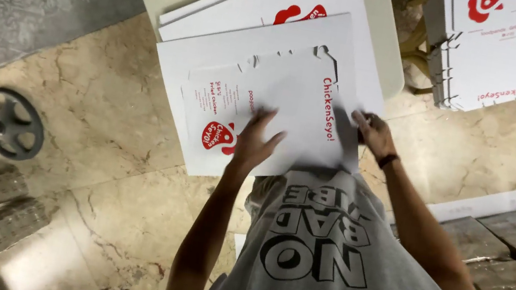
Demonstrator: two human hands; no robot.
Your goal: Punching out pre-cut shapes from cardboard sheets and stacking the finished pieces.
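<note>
The left hand (254, 139) lies flat, fingers spread, on a flat white carton blank (292, 102) with red print — pressing it, not grasping. The right hand (375, 133) pinches the blank's edge at three o'clock, fingers curled around it. The blank sits at centre, atop a stack of similar sheets (201, 67) reaching toward twelve o'clock on a pale table (389, 55). Another stack of blanks (506, 60) lies at two o'clock — well apart. A dark metal wheel (11, 124) rests on the marble floor (106, 142) at nine o'clock.
</note>
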